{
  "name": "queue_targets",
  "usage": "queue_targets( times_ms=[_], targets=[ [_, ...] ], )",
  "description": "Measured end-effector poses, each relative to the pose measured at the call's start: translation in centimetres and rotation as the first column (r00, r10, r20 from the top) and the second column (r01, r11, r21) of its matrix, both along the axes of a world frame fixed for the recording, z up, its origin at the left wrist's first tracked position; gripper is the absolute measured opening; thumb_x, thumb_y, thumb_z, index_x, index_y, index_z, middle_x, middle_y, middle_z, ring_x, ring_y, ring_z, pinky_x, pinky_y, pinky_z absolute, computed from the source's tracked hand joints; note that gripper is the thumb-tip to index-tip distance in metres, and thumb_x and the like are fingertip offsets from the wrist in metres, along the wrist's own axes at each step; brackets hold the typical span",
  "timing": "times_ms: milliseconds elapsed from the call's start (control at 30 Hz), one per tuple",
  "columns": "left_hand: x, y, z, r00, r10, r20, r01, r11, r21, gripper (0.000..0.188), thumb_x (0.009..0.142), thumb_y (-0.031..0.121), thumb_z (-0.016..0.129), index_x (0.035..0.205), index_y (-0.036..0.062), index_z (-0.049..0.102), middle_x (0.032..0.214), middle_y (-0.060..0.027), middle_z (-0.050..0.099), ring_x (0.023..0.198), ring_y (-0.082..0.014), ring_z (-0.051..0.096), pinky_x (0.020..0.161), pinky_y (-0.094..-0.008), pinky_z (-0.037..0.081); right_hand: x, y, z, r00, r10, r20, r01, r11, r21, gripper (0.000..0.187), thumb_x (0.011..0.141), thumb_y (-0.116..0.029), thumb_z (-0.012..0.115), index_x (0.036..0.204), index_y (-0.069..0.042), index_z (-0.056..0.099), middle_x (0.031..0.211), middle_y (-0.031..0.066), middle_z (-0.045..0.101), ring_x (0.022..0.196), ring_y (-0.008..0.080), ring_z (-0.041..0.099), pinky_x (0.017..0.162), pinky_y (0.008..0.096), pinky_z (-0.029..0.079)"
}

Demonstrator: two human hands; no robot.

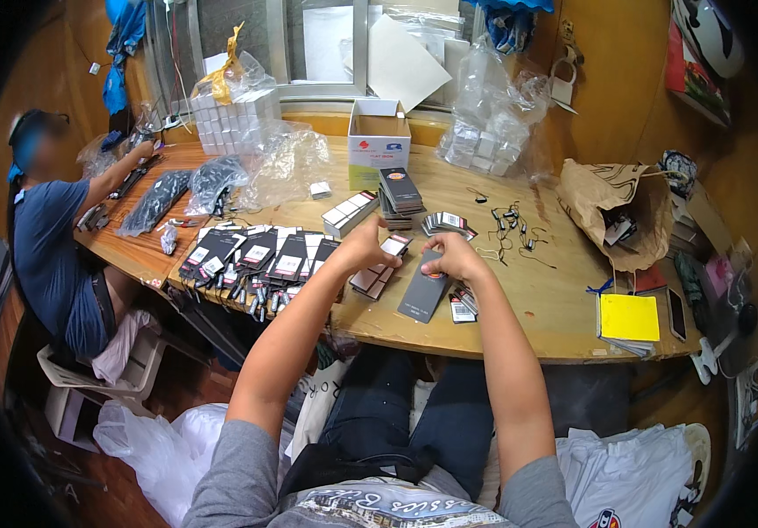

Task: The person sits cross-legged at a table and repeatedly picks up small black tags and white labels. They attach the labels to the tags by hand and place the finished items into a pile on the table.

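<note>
My right hand (453,257) is closed on a dark grey hang tag (420,297), pinching its upper end between thumb and fingers. My left hand (365,248) is closed on a hang tag with a pale, labelled face (376,278), just left of the grey one. Beyond my hands stand a stack of dark tags (400,189) and a row of packed white-edged tags (349,214). A fanned pile of tags (448,223) lies past my right hand. A few labelled tags with dark clips (463,308) sit beside my right wrist.
Many black tags with barcode labels (260,249) cover the table's left part. A white carton (380,145), bagged small boxes (485,141), loose black cords (511,229), a brown paper bag (617,207) and a yellow notepad (629,318) surround the work area. A co-worker (66,238) sits left.
</note>
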State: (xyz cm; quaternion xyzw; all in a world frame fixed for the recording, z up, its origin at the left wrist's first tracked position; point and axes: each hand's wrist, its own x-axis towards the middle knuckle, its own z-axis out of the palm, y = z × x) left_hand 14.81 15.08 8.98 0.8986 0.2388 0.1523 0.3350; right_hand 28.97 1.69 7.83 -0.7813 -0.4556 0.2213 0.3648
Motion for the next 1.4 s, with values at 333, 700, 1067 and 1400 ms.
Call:
queue_targets(
  times_ms=[333,700,1067,1400],
  targets=[
    [-0.9,-0.7,1.0,0.973,-0.017,0.228,0.087,0.95,-0.301,0.043,0.064,0.014,0.071,0.101,-0.0008,0.055,0.087,-0.0075,0.058,0.071,-0.0122,0.053,0.063,-0.0245,0.043,-0.9,-2.5,3.8,0.962,0.078,-0.261,0.018,0.937,0.348,0.022,0.07,0.0,0.06,0.092,-0.006,0.06,0.08,0.0048,0.059,0.072,0.0105,0.054,0.063,0.0234,0.044],
    [1.3,-6.7,-0.7,0.798,0.166,0.58,0.337,0.674,-0.658,0.019,0.075,0.0,0.056,0.093,-0.0034,0.05,0.078,-0.0067,0.059,0.069,-0.0081,0.054,0.061,-0.0195,0.043,-1.2,-3.1,3.3,0.983,-0.06,-0.171,0.151,0.792,0.591,0.017,0.064,-0.005,0.068,0.073,-0.001,0.054,0.066,0.0086,0.062,0.06,0.0092,0.056,0.054,0.022,0.044],
    [1.8,-9.8,-4.5,0.747,0.352,0.563,0.293,0.586,-0.755,0.03,0.081,0.001,0.05,0.107,-0.0021,0.036,0.094,-0.013,0.054,0.08,-0.0146,0.056,0.067,-0.0243,0.046,1.4,-5.4,0.1,0.814,-0.338,0.472,0.46,0.871,-0.171,0.036,0.059,-0.026,0.073,0.085,-0.004,0.062,0.094,0.0162,0.057,0.095,0.0259,0.052,0.076,0.0336,0.044],
    [1.7,-10.2,-5.2,0.668,0.39,0.634,0.311,0.628,-0.714,0.021,0.08,-0.001,0.049,0.101,-0.0038,0.045,0.092,-0.0102,0.057,0.083,-0.0133,0.054,0.074,-0.0249,0.043,0.1,-5.7,-0.1,0.84,-0.116,-0.531,0.361,0.849,0.385,0.01,0.072,-0.002,0.061,0.079,0.003,0.055,0.065,0.0071,0.057,0.048,0.0095,0.053,0.039,0.0197,0.043]
  ],
)
